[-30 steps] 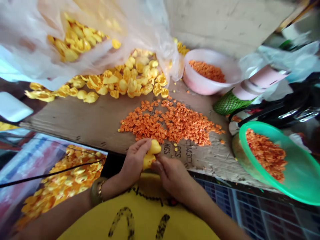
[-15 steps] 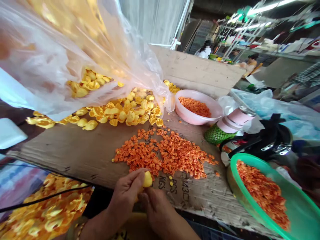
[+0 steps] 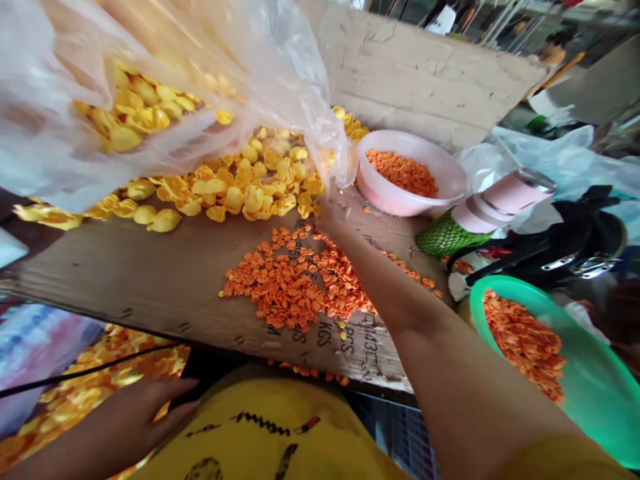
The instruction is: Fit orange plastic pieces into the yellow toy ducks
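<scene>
My right hand [image 3: 327, 212] is stretched far across the cardboard sheet [image 3: 150, 267], at the edge of a heap of yellow plastic pieces [image 3: 240, 187] that spills from a clear plastic bag [image 3: 280, 87]. Its fingers are blurred and I cannot make out a grasp. The forearm lies over a pile of small orange pieces [image 3: 285, 280]. My left hand [image 3: 145, 413] is low at the left beside my yellow shirt, fingers extended and holding nothing, above a bin of yellow pieces [image 3: 75, 400].
A pink bowl [image 3: 445, 180] and a green bowl [image 3: 600, 393] hold more orange pieces on the right. A pink tumbler in green netting [image 3: 500, 200] and black gear [image 3: 575, 247] lie between them. A board wall [image 3: 425, 73] stands behind.
Both hands were together at the near edge holding a yellow piece. Now the right hand has reached out to the yellow heap and the left has dropped to the lower left, empty.
</scene>
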### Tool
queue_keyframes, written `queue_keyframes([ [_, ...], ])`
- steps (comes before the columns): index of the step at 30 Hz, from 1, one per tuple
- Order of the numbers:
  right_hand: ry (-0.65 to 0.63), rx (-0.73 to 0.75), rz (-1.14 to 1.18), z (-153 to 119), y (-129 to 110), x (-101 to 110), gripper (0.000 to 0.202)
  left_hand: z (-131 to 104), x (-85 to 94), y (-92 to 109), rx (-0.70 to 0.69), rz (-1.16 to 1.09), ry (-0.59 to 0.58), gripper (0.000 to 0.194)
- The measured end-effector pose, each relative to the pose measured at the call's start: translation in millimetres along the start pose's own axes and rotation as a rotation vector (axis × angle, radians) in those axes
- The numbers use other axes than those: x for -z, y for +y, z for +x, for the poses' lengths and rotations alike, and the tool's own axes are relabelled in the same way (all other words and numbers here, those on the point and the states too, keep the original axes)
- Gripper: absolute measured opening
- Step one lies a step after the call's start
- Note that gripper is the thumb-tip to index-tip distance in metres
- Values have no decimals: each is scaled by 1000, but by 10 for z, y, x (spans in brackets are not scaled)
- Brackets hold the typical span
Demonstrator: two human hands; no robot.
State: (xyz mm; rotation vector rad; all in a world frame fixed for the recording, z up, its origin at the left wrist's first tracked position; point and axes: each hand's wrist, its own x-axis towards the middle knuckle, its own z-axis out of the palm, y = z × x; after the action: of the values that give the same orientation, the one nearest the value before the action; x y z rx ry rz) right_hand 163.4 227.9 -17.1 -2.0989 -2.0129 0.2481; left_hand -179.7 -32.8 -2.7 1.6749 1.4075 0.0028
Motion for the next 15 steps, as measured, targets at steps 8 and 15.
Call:
queue_keyframes([
  [8,-390,-1,1123,-1162,-47,457,30,700,-92,1206,-252,-739,322,49],
  [15,-621,120,1178,-2072,67,592,35,989,-368,1677,-314,-1327,98,28],
])
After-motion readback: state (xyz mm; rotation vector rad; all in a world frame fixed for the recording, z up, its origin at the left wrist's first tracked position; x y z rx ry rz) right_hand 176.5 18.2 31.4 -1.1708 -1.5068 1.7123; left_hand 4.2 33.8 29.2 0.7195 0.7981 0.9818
